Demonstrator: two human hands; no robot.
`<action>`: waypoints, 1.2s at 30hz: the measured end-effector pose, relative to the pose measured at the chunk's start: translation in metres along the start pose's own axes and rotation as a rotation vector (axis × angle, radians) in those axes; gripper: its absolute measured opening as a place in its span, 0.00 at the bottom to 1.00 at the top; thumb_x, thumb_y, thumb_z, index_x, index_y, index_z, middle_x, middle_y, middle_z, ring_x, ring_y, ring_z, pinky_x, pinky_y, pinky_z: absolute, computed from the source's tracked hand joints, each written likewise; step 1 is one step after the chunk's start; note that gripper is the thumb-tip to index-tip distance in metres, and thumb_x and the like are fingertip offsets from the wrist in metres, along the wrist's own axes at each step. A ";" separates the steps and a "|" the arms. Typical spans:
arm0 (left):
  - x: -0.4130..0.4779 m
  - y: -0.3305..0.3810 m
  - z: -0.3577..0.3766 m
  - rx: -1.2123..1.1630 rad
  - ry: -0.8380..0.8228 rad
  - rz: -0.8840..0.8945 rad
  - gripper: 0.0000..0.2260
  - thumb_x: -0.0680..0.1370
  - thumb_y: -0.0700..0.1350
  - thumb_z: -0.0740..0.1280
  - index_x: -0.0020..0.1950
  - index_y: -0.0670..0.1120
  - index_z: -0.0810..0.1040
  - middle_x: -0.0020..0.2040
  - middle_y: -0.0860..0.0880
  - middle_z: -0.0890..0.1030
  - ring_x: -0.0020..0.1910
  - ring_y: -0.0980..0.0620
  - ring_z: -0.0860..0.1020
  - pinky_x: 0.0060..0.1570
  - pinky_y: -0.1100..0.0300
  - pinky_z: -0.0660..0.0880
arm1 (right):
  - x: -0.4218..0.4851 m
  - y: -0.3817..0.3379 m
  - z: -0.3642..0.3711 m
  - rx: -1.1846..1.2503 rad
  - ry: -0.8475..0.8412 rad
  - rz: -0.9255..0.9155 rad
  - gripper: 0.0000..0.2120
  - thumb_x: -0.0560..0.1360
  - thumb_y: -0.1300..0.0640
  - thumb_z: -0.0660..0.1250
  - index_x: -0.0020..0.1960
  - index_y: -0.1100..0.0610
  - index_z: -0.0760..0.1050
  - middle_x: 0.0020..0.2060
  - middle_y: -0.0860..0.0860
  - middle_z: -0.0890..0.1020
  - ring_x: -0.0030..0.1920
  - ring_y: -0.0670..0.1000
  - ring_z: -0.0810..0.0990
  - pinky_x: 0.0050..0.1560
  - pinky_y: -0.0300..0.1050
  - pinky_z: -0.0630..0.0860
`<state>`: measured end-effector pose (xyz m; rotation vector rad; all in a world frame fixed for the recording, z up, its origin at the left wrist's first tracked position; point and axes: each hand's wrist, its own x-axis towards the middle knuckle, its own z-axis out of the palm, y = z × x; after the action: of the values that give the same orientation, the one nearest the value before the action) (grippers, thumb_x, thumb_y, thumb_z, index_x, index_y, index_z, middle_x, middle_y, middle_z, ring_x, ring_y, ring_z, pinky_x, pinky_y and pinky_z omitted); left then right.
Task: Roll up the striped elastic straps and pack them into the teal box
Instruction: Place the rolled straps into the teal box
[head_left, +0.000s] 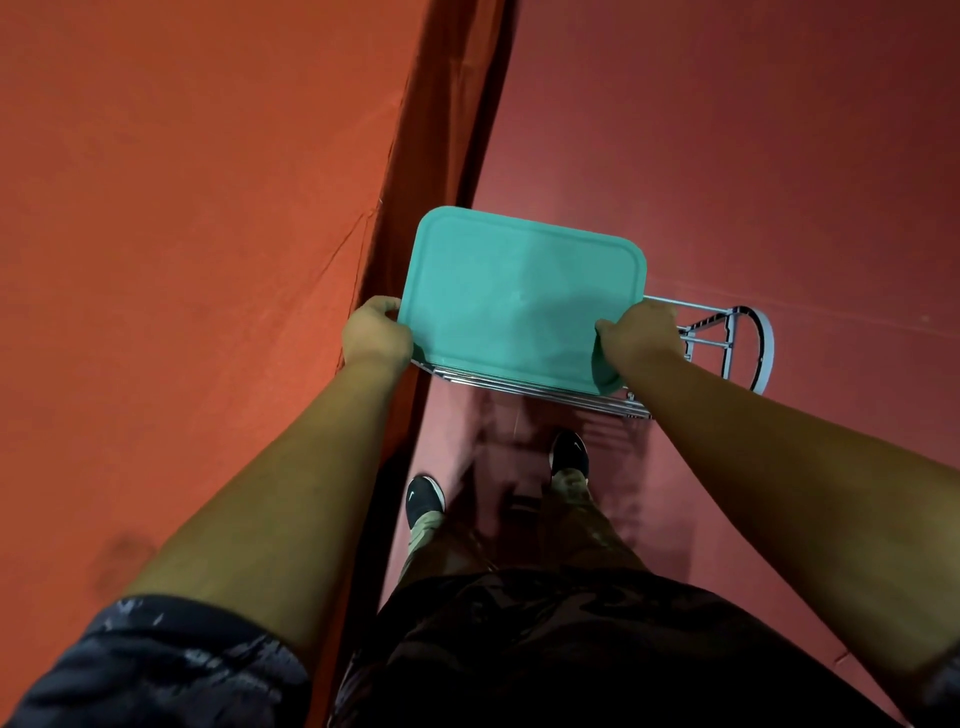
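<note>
The teal box (519, 296) shows its flat lid from above, in the middle of the head view, over a wire rack. My left hand (375, 332) grips its left edge with fingers curled under the rim. My right hand (641, 335) grips the near right corner the same way. The box's inside is hidden by the lid. No striped strap shows.
A chrome wire rack (706, 332) with a curved handle stands on the dark red floor (727, 156) under and right of the box. A table draped in orange-red cloth (182, 234) fills the left. My feet in black shoes (569, 454) stand below the rack.
</note>
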<state>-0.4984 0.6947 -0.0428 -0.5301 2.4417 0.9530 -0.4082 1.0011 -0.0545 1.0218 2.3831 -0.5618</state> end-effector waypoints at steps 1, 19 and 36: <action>0.001 0.000 0.000 0.014 -0.011 -0.004 0.25 0.76 0.32 0.63 0.68 0.51 0.82 0.53 0.47 0.85 0.51 0.45 0.83 0.49 0.56 0.78 | 0.000 0.000 0.001 0.004 -0.004 -0.002 0.33 0.85 0.45 0.67 0.75 0.71 0.67 0.70 0.68 0.73 0.67 0.67 0.79 0.64 0.58 0.78; 0.005 -0.008 0.009 0.258 -0.045 0.082 0.23 0.82 0.38 0.66 0.77 0.50 0.72 0.68 0.38 0.78 0.65 0.36 0.78 0.62 0.48 0.75 | -0.002 0.007 0.008 0.166 -0.049 0.088 0.34 0.81 0.45 0.73 0.77 0.64 0.66 0.72 0.63 0.75 0.70 0.67 0.78 0.65 0.60 0.78; 0.003 0.024 0.014 0.577 -0.151 0.229 0.45 0.78 0.49 0.78 0.88 0.57 0.54 0.78 0.46 0.65 0.72 0.38 0.72 0.70 0.41 0.76 | -0.011 -0.007 -0.009 -0.099 -0.102 -0.089 0.46 0.79 0.42 0.72 0.87 0.49 0.49 0.79 0.65 0.63 0.75 0.66 0.71 0.70 0.57 0.74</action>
<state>-0.5088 0.7203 -0.0415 0.0216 2.5093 0.3125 -0.4088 0.9955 -0.0393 0.8288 2.3501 -0.5088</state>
